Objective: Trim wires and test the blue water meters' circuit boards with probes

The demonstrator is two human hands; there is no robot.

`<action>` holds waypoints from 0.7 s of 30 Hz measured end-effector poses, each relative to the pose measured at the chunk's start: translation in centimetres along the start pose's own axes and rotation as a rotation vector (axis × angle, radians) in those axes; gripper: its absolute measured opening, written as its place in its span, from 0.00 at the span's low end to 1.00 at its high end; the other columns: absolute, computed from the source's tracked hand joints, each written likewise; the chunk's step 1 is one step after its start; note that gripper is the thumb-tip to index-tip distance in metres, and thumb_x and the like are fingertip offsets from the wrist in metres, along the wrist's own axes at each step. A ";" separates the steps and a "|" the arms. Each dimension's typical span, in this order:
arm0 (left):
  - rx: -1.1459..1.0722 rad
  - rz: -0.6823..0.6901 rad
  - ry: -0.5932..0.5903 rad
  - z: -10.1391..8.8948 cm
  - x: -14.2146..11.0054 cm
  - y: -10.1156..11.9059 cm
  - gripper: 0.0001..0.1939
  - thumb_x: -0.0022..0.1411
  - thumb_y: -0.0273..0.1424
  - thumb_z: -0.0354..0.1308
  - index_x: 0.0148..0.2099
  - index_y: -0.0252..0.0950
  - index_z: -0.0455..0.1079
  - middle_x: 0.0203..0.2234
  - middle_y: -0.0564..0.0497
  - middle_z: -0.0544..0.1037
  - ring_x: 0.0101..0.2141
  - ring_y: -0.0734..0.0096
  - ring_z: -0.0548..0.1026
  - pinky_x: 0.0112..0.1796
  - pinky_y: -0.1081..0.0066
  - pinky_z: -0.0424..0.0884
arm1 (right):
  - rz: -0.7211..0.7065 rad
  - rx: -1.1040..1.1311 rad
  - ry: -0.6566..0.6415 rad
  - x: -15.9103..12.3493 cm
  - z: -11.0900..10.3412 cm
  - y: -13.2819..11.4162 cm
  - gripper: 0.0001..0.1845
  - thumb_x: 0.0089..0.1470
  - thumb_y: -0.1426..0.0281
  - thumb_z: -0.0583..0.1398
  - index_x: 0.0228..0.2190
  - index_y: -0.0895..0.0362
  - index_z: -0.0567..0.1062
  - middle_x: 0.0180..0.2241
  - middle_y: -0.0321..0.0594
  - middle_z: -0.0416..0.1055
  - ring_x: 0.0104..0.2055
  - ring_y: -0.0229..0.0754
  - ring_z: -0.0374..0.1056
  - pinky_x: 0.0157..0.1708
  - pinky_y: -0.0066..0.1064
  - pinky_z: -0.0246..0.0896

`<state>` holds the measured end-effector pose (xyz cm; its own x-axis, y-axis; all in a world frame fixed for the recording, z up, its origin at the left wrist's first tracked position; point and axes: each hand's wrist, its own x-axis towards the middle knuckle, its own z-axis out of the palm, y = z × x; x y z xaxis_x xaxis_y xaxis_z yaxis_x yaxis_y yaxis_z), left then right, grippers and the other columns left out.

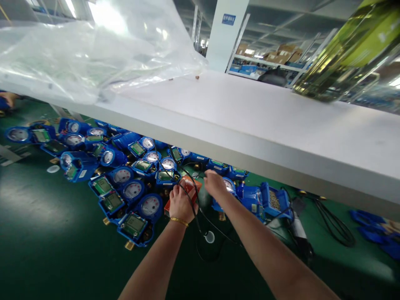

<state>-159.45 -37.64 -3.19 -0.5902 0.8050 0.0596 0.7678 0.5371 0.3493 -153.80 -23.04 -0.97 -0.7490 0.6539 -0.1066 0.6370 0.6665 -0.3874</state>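
Observation:
My left hand (180,204), with a gold bracelet at the wrist, is closed on an orange box-like device (188,186) among black cables (200,216). My right hand (215,184) reaches just right of it, fingers curled down over the black cable beside a blue water meter (230,186); what it holds is hidden. Both hands work under the edge of a white shelf (250,125), above a green table surface (46,233).
Several blue water meters (125,183) with dials and green displays lie piled to the left. An opened blue meter (275,202) and more black cable (334,225) lie to the right. A clear plastic bag (87,54) and a green bottle (346,54) rest on the shelf.

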 end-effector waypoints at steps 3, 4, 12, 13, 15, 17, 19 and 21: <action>-0.004 0.058 -0.007 0.0 0.2 -0.3 0.28 0.47 0.34 0.60 0.53 0.51 0.66 0.59 0.48 0.53 0.54 0.45 0.55 0.51 0.50 0.57 | 0.067 -0.040 -0.060 -3.9 1.8 -0.5 0.16 0.62 0.65 0.53 0.47 0.61 0.68 0.43 0.46 0.71 0.44 0.46 0.69 0.44 0.43 0.64; -0.006 0.084 -0.012 0.0 0.3 -0.4 0.27 0.48 0.34 0.60 0.53 0.52 0.66 0.59 0.48 0.53 0.53 0.46 0.56 0.51 0.51 0.57 | 0.079 -0.046 -0.075 -5.2 2.2 -0.6 0.18 0.62 0.65 0.51 0.49 0.63 0.66 0.44 0.49 0.71 0.45 0.47 0.68 0.45 0.43 0.63; 0.015 0.264 -0.068 -0.5 1.1 -0.8 0.29 0.48 0.34 0.60 0.54 0.55 0.65 0.57 0.51 0.58 0.54 0.49 0.58 0.52 0.55 0.59 | 0.059 -0.056 -0.254 -12.4 2.6 1.9 0.28 0.57 0.57 0.53 0.52 0.65 0.65 0.50 0.56 0.68 0.51 0.54 0.65 0.48 0.40 0.60; 0.022 0.275 -0.072 -0.6 1.2 -0.8 0.29 0.47 0.34 0.61 0.54 0.55 0.65 0.57 0.51 0.58 0.54 0.50 0.58 0.52 0.55 0.59 | 0.047 -0.064 -0.287 -13.1 2.7 2.5 0.31 0.53 0.56 0.58 0.52 0.64 0.66 0.51 0.56 0.67 0.52 0.55 0.64 0.48 0.41 0.60; 0.039 0.282 -0.076 -0.6 1.4 -0.7 0.30 0.47 0.33 0.61 0.54 0.56 0.65 0.57 0.51 0.58 0.54 0.50 0.59 0.52 0.54 0.59 | 0.026 -0.091 -0.344 -14.2 3.2 3.7 0.37 0.41 0.58 0.67 0.51 0.61 0.67 0.54 0.54 0.63 0.53 0.57 0.62 0.48 0.44 0.60; 0.059 0.276 -0.080 -0.7 1.7 -0.6 0.30 0.47 0.33 0.61 0.54 0.55 0.65 0.56 0.50 0.60 0.54 0.49 0.59 0.52 0.54 0.59 | 0.027 -0.123 -0.385 -15.1 3.8 4.7 0.36 0.40 0.60 0.69 0.50 0.59 0.67 0.54 0.51 0.62 0.52 0.56 0.62 0.48 0.47 0.60; 0.081 0.270 -0.087 -0.7 1.9 -0.6 0.29 0.48 0.34 0.60 0.54 0.54 0.66 0.56 0.49 0.61 0.54 0.48 0.59 0.52 0.53 0.59 | 0.055 -0.142 -0.423 -16.0 4.2 5.5 0.28 0.48 0.61 0.65 0.49 0.58 0.67 0.50 0.47 0.66 0.48 0.51 0.65 0.47 0.48 0.61; 0.104 0.268 -0.098 -0.8 2.2 -0.4 0.28 0.48 0.35 0.60 0.54 0.53 0.66 0.56 0.48 0.60 0.54 0.47 0.59 0.52 0.53 0.59 | 0.094 -0.146 -0.466 -17.0 4.3 6.5 0.20 0.55 0.62 0.60 0.47 0.59 0.68 0.45 0.44 0.69 0.45 0.47 0.67 0.46 0.47 0.62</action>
<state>-161.32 -36.27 -2.45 -0.3405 0.9392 0.0440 0.9171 0.3214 0.2357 -137.72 -31.33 -5.57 -0.6677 0.5063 -0.5458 0.6996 0.6773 -0.2276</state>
